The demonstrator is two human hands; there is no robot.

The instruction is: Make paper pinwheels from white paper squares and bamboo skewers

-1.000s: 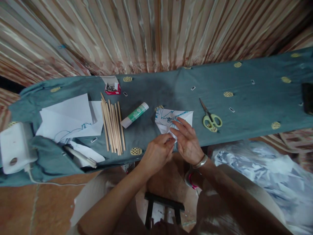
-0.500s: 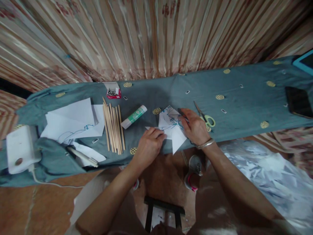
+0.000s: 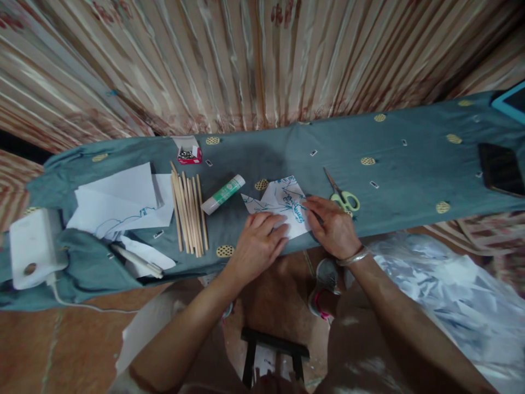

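A folded sheet of white paper (image 3: 287, 203) with blue line drawings and writing lies at the front edge of the cloth-covered table. My left hand (image 3: 258, 243) rests on its lower left part, fingers laid over the surface. At the right edge of the paper, my right hand (image 3: 334, 225) holds it between thumb and fingers; the fingertips are partly hidden. Green-handled scissors (image 3: 346, 198) lie just beyond my right hand. A glue stick (image 3: 223, 194) with a green label is on the left of the paper.
Several wooden sticks (image 3: 191, 213) lie beside the glue stick, below a small red box (image 3: 189, 156) of metal pieces. Further left are paper sheets (image 3: 115, 197), a pen (image 3: 139, 261) and a white device (image 3: 35, 249). A dark phone (image 3: 500, 169) lies far right. A plastic bag (image 3: 443, 284) of paper scraps stands below.
The paper's hanging triangular flap is no longer seen, and the sheet lies flatter with more of the drawing showing. My right hand has shifted slightly right and down; my left lies further over the paper.
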